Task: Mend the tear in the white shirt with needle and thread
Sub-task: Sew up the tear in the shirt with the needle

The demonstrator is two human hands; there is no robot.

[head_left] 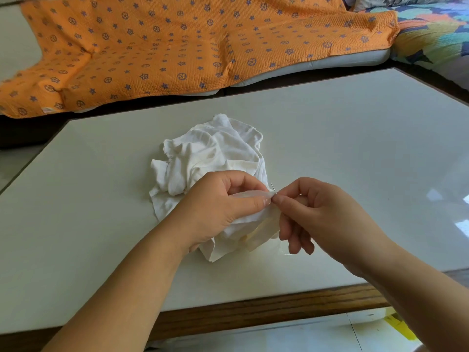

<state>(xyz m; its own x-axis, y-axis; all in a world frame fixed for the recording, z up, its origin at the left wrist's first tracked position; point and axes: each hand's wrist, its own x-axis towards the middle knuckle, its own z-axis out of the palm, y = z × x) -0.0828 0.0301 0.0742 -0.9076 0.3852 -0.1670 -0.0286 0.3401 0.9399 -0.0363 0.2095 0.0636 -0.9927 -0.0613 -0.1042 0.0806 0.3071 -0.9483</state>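
A crumpled white shirt (210,148) lies at frame centre on a white counter (342,138). The left hand (218,207) has its grip closed on a shirt fold; the right hand (319,214) pinches a needle (273,189) at that fold.

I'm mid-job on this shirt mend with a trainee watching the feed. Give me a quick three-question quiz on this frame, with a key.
1. True or false: the left hand grips a fold of the white shirt.
2. What does the right hand pinch at the edge of the fabric? A) scissors B) needle C) button
3. Fill in: the rest of the shirt lies crumpled on the white ____.

Key: 1 true; 2 B; 3 table.
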